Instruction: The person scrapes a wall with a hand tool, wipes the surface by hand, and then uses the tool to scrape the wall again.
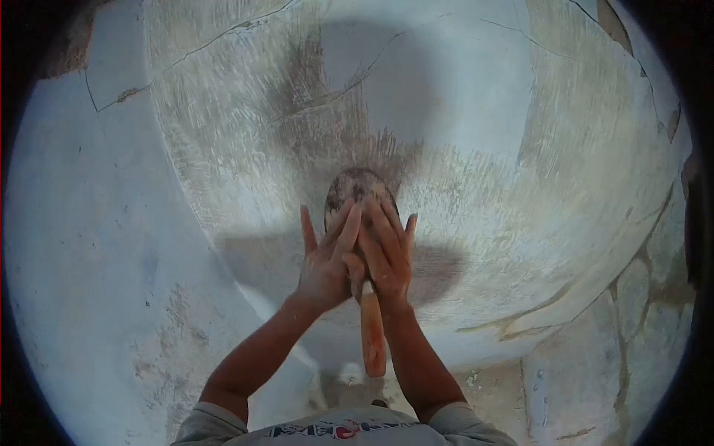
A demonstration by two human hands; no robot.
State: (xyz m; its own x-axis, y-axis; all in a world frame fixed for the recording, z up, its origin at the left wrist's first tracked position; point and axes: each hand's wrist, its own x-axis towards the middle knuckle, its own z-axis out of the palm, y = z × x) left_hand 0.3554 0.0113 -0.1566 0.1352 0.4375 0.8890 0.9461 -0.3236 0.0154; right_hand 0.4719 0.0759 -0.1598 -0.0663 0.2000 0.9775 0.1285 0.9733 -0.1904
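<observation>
Wall [476,111]: pale plaster, curved, scored with scrape marks. Cracks [186,56] run above and left of the hands. Darker worn patch [327,126] directly above them. Broken, peeling plaster [625,312] to the lower right. Lighting: bright, with shadows.

Curved plastered wall [520,149] lies open on every side of the scraper [358,195]; only its handle [372,334] hangs between the forearms.
</observation>
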